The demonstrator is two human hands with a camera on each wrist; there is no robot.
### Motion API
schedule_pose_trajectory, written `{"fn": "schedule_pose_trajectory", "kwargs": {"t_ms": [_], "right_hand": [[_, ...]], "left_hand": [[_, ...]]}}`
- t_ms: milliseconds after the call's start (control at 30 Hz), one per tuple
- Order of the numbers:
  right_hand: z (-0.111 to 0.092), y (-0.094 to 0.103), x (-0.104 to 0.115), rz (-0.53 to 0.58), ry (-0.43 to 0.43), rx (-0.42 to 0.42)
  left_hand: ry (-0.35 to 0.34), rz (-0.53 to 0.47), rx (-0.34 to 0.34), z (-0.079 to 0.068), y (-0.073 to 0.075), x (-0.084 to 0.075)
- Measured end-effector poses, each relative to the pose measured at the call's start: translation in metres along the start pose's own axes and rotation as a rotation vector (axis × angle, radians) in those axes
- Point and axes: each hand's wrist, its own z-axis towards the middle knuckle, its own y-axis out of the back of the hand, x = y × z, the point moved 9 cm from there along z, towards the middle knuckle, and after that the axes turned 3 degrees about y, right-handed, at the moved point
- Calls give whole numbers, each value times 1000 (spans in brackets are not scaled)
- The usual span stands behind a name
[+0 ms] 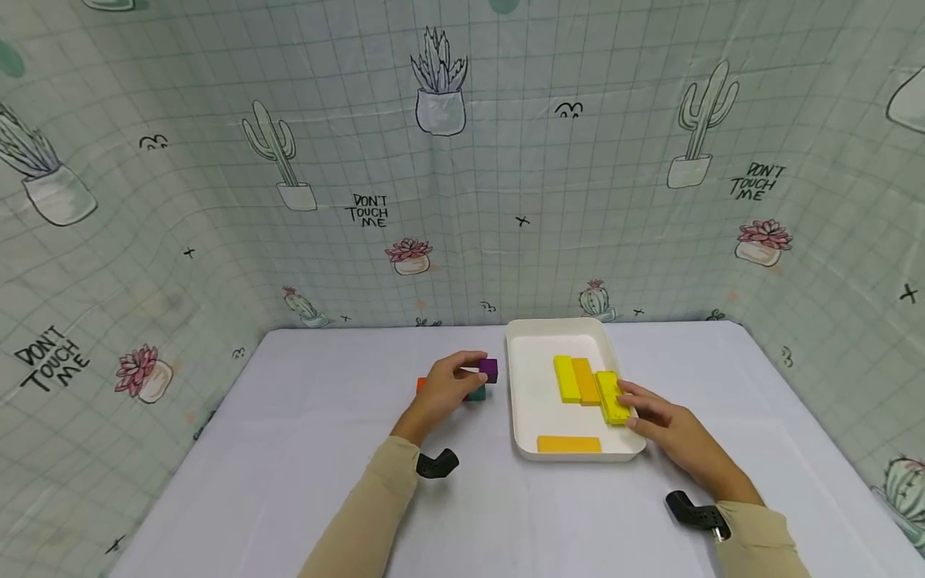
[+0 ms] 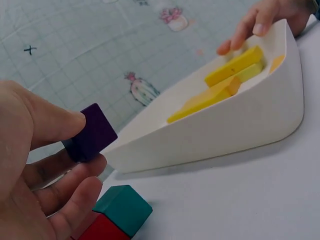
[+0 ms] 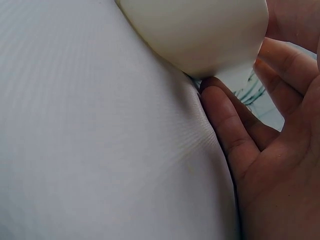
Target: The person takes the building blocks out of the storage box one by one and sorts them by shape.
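Observation:
My left hand [image 1: 442, 391] pinches a purple cube [image 1: 489, 369] between thumb and fingers, just left of the white tray [image 1: 517, 401]. Below that cube, a teal block [image 2: 125, 207] and a red block [image 2: 104, 230] sit side by side on the table. An orange-red block [image 1: 421, 385] shows partly from behind the left hand. My right hand [image 1: 675, 433] rests at the tray's right rim, its fingertips reaching over the edge close to a bright yellow block [image 1: 611, 397]. In the right wrist view, its lower fingers lie against the tray's outer side, near the table.
Inside the tray, another yellow block [image 1: 567, 379] and an orange block [image 1: 586, 381] lie side by side, and a second orange block [image 1: 568, 444] lies along the near wall. A white cloth covers the table [image 1: 477, 514]. A patterned curtain [image 1: 491, 177] rises behind it.

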Motion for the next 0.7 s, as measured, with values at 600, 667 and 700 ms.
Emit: {"fn": "schedule_pose_trajectory", "kwargs": {"t_ms": [600, 667, 700], "right_hand": [[2, 1, 0, -15, 8, -15], [2, 1, -1, -19, 9, -15], [2, 1, -1, -20, 10, -15]], "left_hand": [[5, 75, -67, -19, 41, 16], [4, 65, -70, -22, 46, 18], [7, 60, -74, -23, 49, 19]]}}
